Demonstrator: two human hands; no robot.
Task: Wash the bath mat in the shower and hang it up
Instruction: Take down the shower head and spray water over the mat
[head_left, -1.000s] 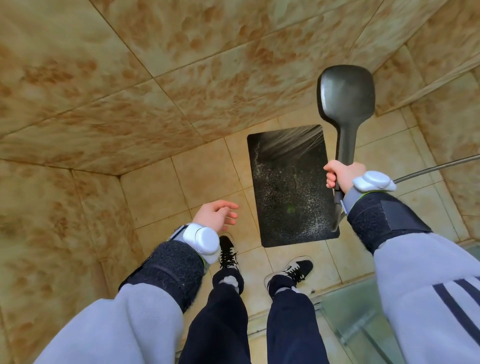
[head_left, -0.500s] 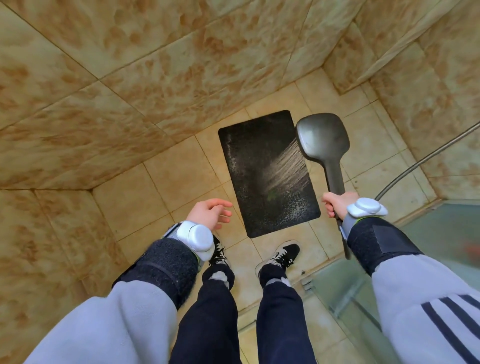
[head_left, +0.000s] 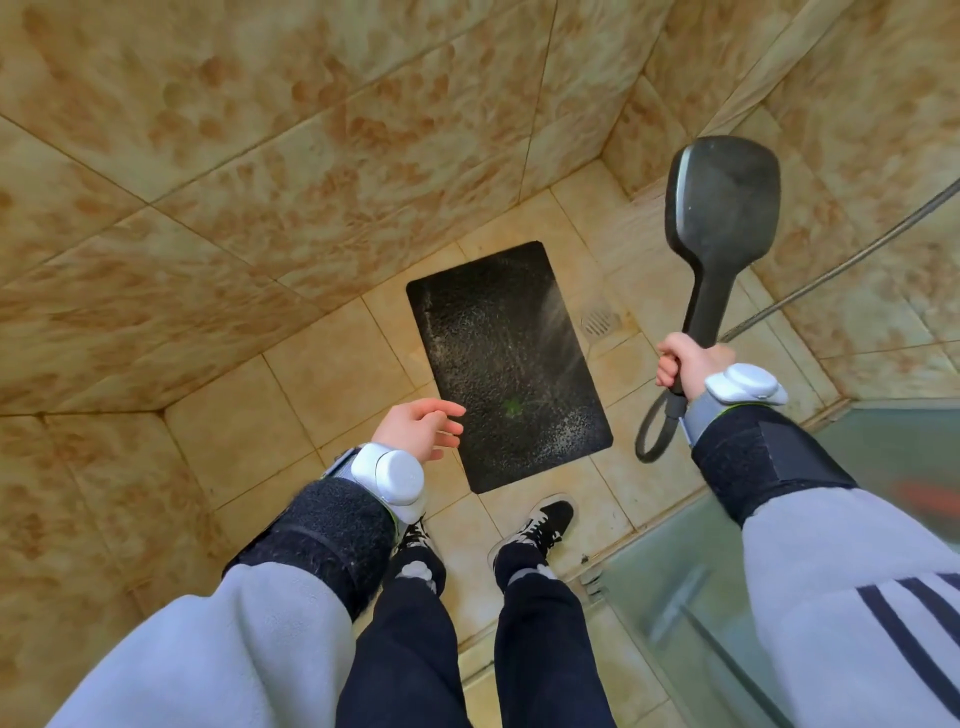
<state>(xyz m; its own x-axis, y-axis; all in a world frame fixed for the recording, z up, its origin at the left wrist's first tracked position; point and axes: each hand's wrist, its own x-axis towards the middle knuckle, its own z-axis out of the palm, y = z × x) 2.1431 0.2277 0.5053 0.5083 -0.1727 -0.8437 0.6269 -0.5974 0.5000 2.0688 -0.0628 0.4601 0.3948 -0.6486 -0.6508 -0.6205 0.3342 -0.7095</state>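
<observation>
A black rectangular bath mat lies flat and wet on the tiled shower floor, with a small green spot near its lower middle. My right hand grips the handle of a dark hand shower, held up to the right of the mat. A thin spray of water falls from it onto the mat's right edge. My left hand hovers with relaxed fingers over the floor, just left of the mat's near corner, and holds nothing.
A round floor drain sits just right of the mat. The metal shower hose runs off to the right. A glass shower panel stands at lower right. My shoes are at the mat's near end. Tiled walls enclose the left and back.
The hand shower has swung up and to the right, off the mat's middle, so the spray now hits the mat's right edge. My left hand has stayed in place.
</observation>
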